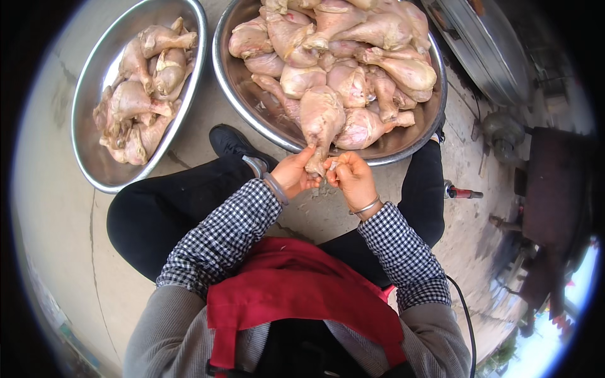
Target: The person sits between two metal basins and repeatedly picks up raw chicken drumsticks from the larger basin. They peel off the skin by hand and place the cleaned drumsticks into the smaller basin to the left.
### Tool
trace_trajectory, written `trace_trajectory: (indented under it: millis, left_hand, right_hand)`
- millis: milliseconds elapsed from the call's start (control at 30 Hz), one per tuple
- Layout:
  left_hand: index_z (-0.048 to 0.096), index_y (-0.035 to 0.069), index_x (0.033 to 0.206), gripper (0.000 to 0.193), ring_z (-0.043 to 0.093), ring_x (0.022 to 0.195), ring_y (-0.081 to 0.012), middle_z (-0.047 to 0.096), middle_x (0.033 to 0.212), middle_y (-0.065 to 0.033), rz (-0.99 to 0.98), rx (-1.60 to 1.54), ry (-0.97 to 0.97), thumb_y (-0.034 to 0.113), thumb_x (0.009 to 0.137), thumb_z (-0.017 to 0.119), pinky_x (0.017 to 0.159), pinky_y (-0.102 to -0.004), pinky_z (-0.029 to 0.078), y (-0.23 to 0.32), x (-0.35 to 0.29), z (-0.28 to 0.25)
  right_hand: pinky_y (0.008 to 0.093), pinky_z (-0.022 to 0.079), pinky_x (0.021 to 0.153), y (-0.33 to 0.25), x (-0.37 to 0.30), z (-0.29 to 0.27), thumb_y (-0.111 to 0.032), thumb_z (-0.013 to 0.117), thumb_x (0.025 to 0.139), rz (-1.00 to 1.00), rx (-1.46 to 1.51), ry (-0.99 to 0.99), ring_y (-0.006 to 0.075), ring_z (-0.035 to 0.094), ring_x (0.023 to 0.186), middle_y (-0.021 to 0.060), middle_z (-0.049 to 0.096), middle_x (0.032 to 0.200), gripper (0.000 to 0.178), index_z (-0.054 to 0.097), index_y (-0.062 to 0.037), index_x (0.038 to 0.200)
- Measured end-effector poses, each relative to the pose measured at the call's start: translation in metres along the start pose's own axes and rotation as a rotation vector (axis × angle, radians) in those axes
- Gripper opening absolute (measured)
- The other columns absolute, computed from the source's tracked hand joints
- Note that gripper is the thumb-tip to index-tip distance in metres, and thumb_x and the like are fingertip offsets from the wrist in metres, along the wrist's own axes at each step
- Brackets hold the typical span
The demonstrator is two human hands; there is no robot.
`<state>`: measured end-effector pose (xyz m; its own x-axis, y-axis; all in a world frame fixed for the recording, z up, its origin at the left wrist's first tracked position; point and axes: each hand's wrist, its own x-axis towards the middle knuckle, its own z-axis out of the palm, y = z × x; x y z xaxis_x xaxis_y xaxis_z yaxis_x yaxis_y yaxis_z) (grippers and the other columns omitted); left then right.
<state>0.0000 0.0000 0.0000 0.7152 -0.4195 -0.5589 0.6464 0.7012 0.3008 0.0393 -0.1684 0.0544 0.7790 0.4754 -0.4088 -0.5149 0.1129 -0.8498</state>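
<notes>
While working both hands close together at the near rim of the large metal bowl (406, 140), grips one pale drumstick (322, 116) by its thin end in the left hand (295, 174), snugly, with the thumb laid along the near side. Pinches right there at the bone end with the right hand (354, 179), in a tight, narrow hold! Points the meaty part away, out over the rim, toward the heap of drumsticks (346, 82) piled high in that bowl. Has more drumsticks (135, 104) over on the left, in a smaller metal bowl (91, 160), apart from the large one. Wears a red apron (290, 283) across the lap, checked sleeves (217, 233) on both forearms, a silvery bracelet (367, 206) around the right wrist.
</notes>
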Motion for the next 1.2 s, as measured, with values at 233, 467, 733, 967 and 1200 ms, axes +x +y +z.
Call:
trace_trajectory:
  millis: [233, 467, 733, 967, 1200]
  left_hand:
    - [0.058, 0.008, 0.107, 0.043, 0.058, 0.068, -0.0131, 0.064, 0.085, -0.0028, 0.004, -0.011, 0.030, 0.047, 0.099, 0.044, 0.061, -0.0273, 0.050, 0.000, -0.003, 0.005]
    - [0.058, 0.007, 0.103, 0.044, 0.056, 0.064, -0.0120, 0.062, 0.080, -0.0016, -0.005, 0.012, 0.073, 0.048, 0.098, 0.045, 0.061, -0.0267, 0.050, 0.004, -0.006, 0.012]
    - [0.058, 0.006, 0.107, 0.046, 0.057, 0.070, -0.0110, 0.063, 0.086, -0.0008, 0.023, 0.029, 0.095, 0.050, 0.098, 0.046, 0.063, -0.0256, 0.050, 0.001, -0.007, 0.014]
    - [0.058, 0.006, 0.108, 0.045, 0.058, 0.069, -0.0120, 0.064, 0.086, -0.0022, 0.037, 0.032, 0.035, 0.049, 0.097, 0.048, 0.062, -0.0266, 0.050, 0.000, -0.006, 0.007]
    - [0.058, 0.005, 0.108, 0.048, 0.058, 0.067, -0.0121, 0.066, 0.086, -0.0057, 0.033, 0.043, 0.061, 0.050, 0.097, 0.047, 0.062, -0.0262, 0.050, 0.006, -0.009, 0.013]
  right_hand:
    - [0.0249, 0.048, 0.060, -0.019, 0.007, -0.013, 0.001, 0.053, 0.089, 0.030, -0.130, -0.041, 0.0116, 0.057, 0.066, 0.0051, 0.060, 0.082, 0.008, 0.055, -0.0020, 0.096]
    - [0.0297, 0.053, 0.065, -0.035, 0.012, 0.006, -0.008, 0.067, 0.083, -0.164, -0.829, -0.129, 0.0197, 0.066, 0.073, 0.0105, 0.063, 0.081, 0.011, 0.062, 0.0006, 0.088]
    - [0.0421, 0.049, 0.061, -0.036, 0.022, 0.023, -0.010, 0.064, 0.077, -0.441, -1.388, -0.147, 0.0353, 0.060, 0.065, 0.0179, 0.061, 0.075, 0.011, 0.059, -0.0004, 0.075]
    - [0.0446, 0.050, 0.063, -0.034, 0.040, 0.004, -0.012, 0.061, 0.077, -0.325, -1.324, -0.102, 0.0378, 0.062, 0.069, 0.0193, 0.062, 0.071, 0.011, 0.059, -0.0018, 0.074]
    - [0.0272, 0.046, 0.057, -0.034, 0.042, -0.010, 0.003, 0.057, 0.083, 0.094, -0.359, -0.094, 0.0119, 0.059, 0.064, 0.0031, 0.060, 0.068, 0.014, 0.056, -0.0034, 0.071]
